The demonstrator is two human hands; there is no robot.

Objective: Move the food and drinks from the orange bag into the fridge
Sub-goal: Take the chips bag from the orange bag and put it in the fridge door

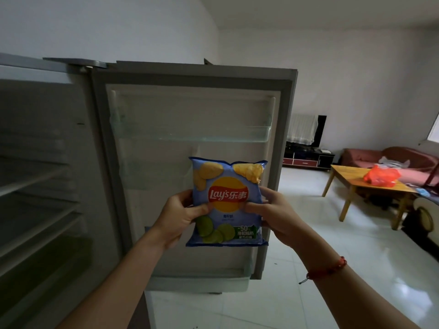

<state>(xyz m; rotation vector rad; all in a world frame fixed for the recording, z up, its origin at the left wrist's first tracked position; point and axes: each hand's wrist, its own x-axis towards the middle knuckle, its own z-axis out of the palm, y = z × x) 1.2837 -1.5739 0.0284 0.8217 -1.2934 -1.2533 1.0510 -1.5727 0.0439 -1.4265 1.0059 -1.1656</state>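
A person holds a blue bag of crisps (226, 203) upright in front of the open fridge door (192, 162), the left hand (183, 216) and right hand (273, 216) each pinching a side of the packet, thumbs on its printed face and fingers behind. The packet hangs level with the door's middle rack, not yet resting in any compartment. The clear upper door shelf (192, 136) and the lower door bin (199, 279) look bare, and the dim shelves (35, 181) inside the fridge at left show nothing on them, so this may well be the first item to go in. Across the room the orange bag (381, 176) sits on the wooden desk (351, 181), well apart from the fridge and appearing to hold something, though its contents cannot be made out. Judging by this, most of the job remains: stow the crisps, then return for the rest.
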